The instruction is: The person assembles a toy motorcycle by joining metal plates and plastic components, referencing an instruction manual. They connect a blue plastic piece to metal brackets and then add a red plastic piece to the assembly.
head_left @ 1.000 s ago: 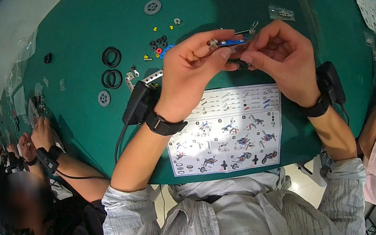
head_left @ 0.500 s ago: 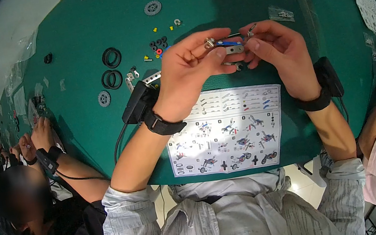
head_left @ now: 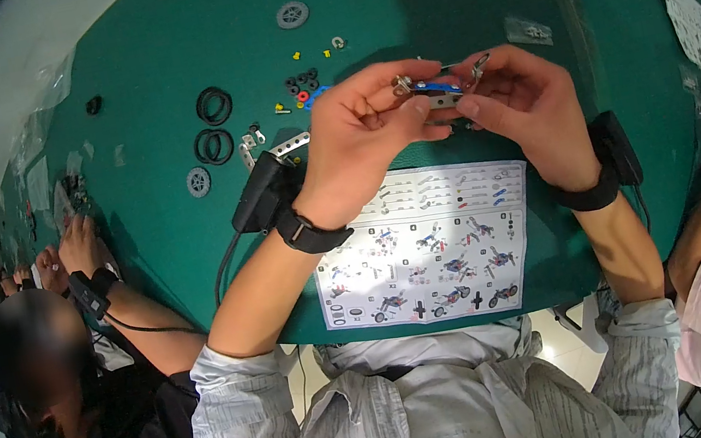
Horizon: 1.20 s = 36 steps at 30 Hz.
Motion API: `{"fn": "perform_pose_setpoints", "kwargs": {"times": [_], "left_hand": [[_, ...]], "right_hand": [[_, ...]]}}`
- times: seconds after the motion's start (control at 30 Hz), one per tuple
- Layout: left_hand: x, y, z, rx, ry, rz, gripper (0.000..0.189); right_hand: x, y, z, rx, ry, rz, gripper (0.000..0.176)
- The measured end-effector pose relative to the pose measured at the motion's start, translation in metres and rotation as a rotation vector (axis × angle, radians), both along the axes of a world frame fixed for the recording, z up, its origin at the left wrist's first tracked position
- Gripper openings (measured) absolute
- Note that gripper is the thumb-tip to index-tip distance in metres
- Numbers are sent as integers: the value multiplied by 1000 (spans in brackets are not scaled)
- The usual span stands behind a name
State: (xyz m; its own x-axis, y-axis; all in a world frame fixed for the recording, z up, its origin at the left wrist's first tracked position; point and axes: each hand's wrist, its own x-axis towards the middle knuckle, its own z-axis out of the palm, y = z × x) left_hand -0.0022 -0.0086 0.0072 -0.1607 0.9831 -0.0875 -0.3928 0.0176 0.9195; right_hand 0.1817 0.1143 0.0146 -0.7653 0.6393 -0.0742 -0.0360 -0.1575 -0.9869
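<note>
Above the green table, both hands hold a small construction-kit assembly (head_left: pixel 442 100) made of silver perforated metal pieces, a blue strip and bolts. My left hand (head_left: pixel 367 127) pinches its left end between thumb and fingers. My right hand (head_left: pixel 532 93) closes on its right end, where a shiny metal part sticks up by the fingertips. Fingers cover much of the assembly, so its exact build is hidden. Just below the hands lies a printed instruction sheet (head_left: pixel 421 249) with pictures of a model motorcycle.
Left of my hands lie black rubber rings (head_left: pixel 214 146), grey spoked wheels (head_left: pixel 293 15), small black and yellow parts, and a perforated metal strip (head_left: pixel 291 143). A bag of small parts (head_left: pixel 535 30) lies beyond my right hand. Other people work at both sides.
The view has shifted slightly, so the table things sit a little lower and to the right. My right thumb has moved a little over the assembly; both hands keep hold.
</note>
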Motion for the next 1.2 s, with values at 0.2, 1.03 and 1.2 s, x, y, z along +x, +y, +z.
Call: {"fn": "perform_pose_setpoints", "kwargs": {"times": [0.2, 1.03, 1.2], "left_hand": [[13, -5, 5, 74, 96, 123, 33], [45, -17, 9, 54, 185, 347, 37], [44, -15, 7, 7, 210, 318, 33]], "right_hand": [[0, 0, 0, 108, 52, 38, 32], [0, -3, 10, 193, 31, 28, 24], [0, 0, 5, 159, -30, 28, 24]]}}
